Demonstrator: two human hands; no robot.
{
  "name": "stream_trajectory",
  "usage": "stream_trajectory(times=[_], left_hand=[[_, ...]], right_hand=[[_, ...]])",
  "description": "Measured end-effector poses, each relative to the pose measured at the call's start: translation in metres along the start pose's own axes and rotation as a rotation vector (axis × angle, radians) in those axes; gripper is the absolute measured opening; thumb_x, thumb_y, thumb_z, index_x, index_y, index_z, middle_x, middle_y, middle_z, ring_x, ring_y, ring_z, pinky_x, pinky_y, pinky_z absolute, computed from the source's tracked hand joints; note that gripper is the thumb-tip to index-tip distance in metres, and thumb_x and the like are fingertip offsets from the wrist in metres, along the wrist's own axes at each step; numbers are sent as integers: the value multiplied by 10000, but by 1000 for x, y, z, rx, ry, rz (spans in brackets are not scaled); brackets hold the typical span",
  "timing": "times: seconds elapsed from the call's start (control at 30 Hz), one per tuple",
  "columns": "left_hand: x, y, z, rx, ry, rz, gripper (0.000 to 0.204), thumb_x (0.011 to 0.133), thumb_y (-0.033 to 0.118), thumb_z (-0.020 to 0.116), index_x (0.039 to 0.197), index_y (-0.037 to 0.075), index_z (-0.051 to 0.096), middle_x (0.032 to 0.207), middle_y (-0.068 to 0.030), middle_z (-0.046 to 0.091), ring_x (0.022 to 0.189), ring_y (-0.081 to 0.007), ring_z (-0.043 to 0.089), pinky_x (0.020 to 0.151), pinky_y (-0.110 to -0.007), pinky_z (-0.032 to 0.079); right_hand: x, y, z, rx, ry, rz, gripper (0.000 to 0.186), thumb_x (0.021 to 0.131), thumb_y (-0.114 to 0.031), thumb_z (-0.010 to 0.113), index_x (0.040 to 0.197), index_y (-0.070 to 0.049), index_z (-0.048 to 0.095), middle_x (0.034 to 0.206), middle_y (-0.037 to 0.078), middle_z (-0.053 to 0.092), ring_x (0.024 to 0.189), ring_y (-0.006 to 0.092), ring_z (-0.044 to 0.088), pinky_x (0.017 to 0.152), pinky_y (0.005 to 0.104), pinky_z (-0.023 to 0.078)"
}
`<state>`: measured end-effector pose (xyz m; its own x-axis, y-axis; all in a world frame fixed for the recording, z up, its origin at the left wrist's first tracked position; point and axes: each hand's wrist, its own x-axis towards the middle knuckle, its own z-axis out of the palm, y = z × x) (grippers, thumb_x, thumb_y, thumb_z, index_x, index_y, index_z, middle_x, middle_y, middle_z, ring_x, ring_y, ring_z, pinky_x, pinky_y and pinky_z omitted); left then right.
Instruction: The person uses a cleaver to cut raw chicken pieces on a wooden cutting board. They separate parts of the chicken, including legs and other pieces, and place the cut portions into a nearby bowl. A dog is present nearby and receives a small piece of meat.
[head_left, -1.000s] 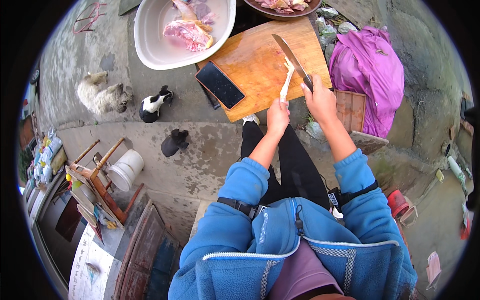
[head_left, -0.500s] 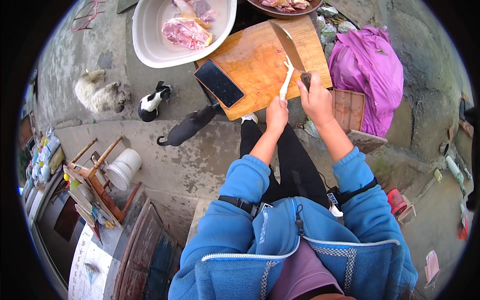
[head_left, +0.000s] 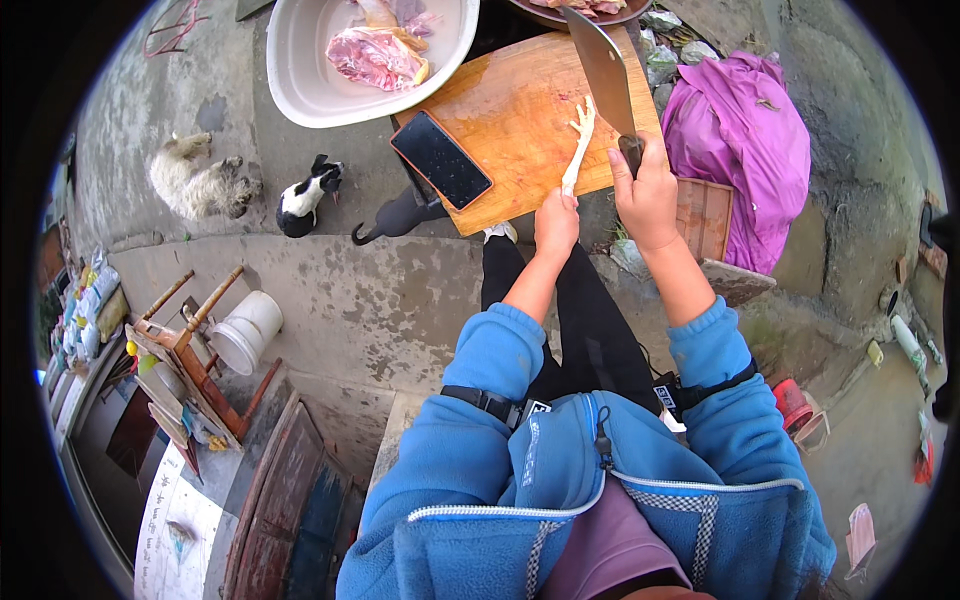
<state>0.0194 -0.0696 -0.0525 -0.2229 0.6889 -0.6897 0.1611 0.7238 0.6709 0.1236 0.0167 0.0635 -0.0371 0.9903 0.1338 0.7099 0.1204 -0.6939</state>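
We should hold our left hand [head_left: 556, 224], gripping a slim pale bird foot [head_left: 579, 146], off the tan wooden board [head_left: 500, 100]; right hand [head_left: 646, 202] grips broad steel cleaver [head_left: 605, 75].

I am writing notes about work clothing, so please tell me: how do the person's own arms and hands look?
The left hand and right hand are bare, ungloved. Blue fleece sleeves with gathered cuffs end on the forearms. A black strap crosses each sleeve.
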Motion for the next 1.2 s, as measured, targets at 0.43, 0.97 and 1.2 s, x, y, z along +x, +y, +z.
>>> stream_trajectory(times=[0.43,0.97,1.2], left_hand=[[-10,30,-16,-295,-85,-202,272,986,233,350,832,50,480,562,-6,459,385,-99,413,341,-254,348],[-37,42,-22,-489,-130,-201,272,991,256,350,840,59,462,577,-6,445,408,-101,423,366,-252,366],[-32,56,-40,-412,-37,-42,215,983,208,367,911,50,494,652,-20,499,489,-101,492,430,-240,425]], right_hand=[[13,-1,-3,-62,-277,198,369,874,-345,572,1020,-21,473,773,253,608,744,430,603,613,477,454],[3,14,21,-310,-456,286,331,886,-340,540,981,-43,432,746,233,618,740,432,604,622,509,462],[8,17,-10,66,-25,225,280,867,-292,599,969,-49,503,712,174,610,671,368,617,570,423,463]])
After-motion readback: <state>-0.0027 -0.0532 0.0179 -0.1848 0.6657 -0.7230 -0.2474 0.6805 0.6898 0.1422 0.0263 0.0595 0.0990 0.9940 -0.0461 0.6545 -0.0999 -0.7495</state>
